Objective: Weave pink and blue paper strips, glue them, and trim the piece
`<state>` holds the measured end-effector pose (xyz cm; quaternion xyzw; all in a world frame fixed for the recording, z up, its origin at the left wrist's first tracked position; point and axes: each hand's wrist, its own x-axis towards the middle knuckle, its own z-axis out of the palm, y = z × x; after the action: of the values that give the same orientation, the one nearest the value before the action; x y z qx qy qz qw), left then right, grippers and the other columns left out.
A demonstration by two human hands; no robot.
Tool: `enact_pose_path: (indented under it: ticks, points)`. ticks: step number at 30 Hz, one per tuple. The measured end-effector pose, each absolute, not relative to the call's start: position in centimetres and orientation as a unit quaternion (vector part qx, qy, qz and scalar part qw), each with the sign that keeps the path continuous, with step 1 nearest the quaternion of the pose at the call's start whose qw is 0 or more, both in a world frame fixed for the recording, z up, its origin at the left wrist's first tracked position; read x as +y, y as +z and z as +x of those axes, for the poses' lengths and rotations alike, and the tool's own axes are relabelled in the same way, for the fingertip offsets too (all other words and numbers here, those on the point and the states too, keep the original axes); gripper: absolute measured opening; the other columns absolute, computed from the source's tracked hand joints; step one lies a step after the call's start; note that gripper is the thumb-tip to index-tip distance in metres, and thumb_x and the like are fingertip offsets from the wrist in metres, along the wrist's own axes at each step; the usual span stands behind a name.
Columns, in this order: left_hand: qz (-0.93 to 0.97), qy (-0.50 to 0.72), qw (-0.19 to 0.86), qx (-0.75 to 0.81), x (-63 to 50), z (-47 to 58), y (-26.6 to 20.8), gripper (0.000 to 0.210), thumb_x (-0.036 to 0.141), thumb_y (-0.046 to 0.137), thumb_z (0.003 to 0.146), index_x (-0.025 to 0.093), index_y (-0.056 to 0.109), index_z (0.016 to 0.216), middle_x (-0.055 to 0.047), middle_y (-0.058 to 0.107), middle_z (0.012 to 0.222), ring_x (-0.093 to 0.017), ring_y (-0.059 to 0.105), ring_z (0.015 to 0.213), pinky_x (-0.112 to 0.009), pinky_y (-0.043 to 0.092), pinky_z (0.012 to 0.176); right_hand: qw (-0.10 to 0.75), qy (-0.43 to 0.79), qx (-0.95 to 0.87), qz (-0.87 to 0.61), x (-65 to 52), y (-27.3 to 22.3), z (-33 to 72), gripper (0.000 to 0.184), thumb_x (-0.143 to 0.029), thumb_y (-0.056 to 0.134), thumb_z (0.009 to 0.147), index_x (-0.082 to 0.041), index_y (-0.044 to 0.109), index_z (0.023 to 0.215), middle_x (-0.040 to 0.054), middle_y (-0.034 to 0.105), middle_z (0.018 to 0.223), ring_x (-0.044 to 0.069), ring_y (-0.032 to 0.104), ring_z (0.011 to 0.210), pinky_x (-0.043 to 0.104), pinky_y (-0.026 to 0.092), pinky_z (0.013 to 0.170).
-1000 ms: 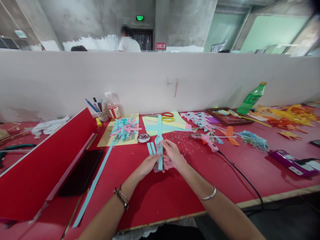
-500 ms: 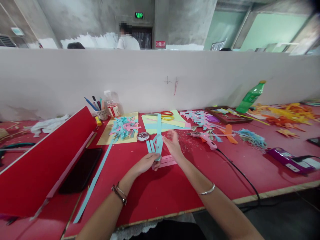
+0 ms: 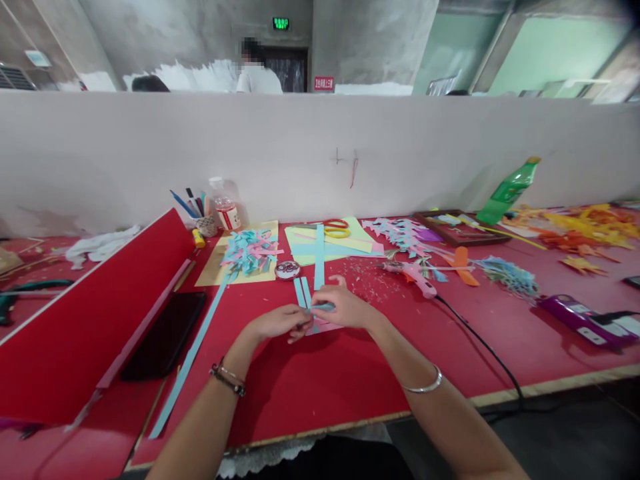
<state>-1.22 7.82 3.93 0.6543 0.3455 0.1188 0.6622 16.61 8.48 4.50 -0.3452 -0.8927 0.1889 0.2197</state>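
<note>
My left hand [image 3: 285, 323] and my right hand [image 3: 347, 307] meet low over the table, fingertips nearly touching. Between them a small folded piece of light blue paper strip [image 3: 324, 307] shows, pinched by both hands; its rest is hidden by the fingers. Beyond the hands a long blue strip [image 3: 319, 260] runs towards the yellow sheets; whether it joins the pinched piece I cannot tell. Short blue strips [image 3: 302, 292] lie just left of it, and pink strips [image 3: 327, 327] show partly beneath my hands. A round tin [image 3: 287, 270] sits beyond my left hand.
Red-and-yellow scissors [image 3: 337, 229] rest on stacked paper [image 3: 360, 245]. A pink glue gun [image 3: 423, 283] with a black cable lies right. Curled paper strips [image 3: 250, 252] lie left, near a phone [image 3: 165, 337] and red board [image 3: 100, 320]. A green bottle [image 3: 510, 190] stands back right.
The blue paper loop that stood up between my hands is folded down and mostly hidden. My right hand has come down and in to pinch the strip beside my left fingers.
</note>
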Motion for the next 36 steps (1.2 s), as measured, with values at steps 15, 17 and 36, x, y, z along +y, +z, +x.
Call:
enact_pose_path:
  ticks: [15, 17, 36]
  points:
    - [0.719, 0.338, 0.424, 0.435, 9.6, -1.6, 2.5, 0.030, 0.039, 0.052, 0.073, 0.011, 0.063, 0.072, -0.001, 0.057, 0.060, -0.011, 0.047, 0.055, -0.022, 0.037, 0.055, 0.338, 0.272, -0.817, -0.380, 9.7, 3.5, 17.4, 0.022, -0.031, 0.046, 0.081, -0.016, 0.058, 0.070, -0.0013, 0.056, 0.064, 0.010, 0.049, 0.062, 0.019, 0.033, 0.058]
    - [0.719, 0.335, 0.415, 0.445, 9.6, -1.6, 2.4, 0.032, 0.040, 0.050, 0.074, 0.011, 0.064, 0.071, -0.001, 0.057, 0.058, -0.011, 0.046, 0.053, -0.021, 0.036, 0.053, 0.341, 0.277, -0.815, -0.378, 9.7, 3.5, 17.4, 0.023, -0.032, 0.047, 0.080, -0.016, 0.058, 0.070, -0.0010, 0.057, 0.065, 0.010, 0.050, 0.062, 0.019, 0.034, 0.059]
    - [0.724, 0.356, 0.381, 0.452, 9.6, -1.7, 2.5, 0.038, 0.042, 0.041, 0.079, 0.013, 0.059, 0.063, 0.001, 0.054, 0.053, -0.010, 0.044, 0.049, -0.021, 0.035, 0.051, 0.359, 0.300, -0.789, -0.400, 10.0, 3.0, 17.4, 0.029, -0.038, 0.046, 0.079, -0.015, 0.060, 0.069, -0.0005, 0.057, 0.064, 0.012, 0.050, 0.062, 0.021, 0.034, 0.058]
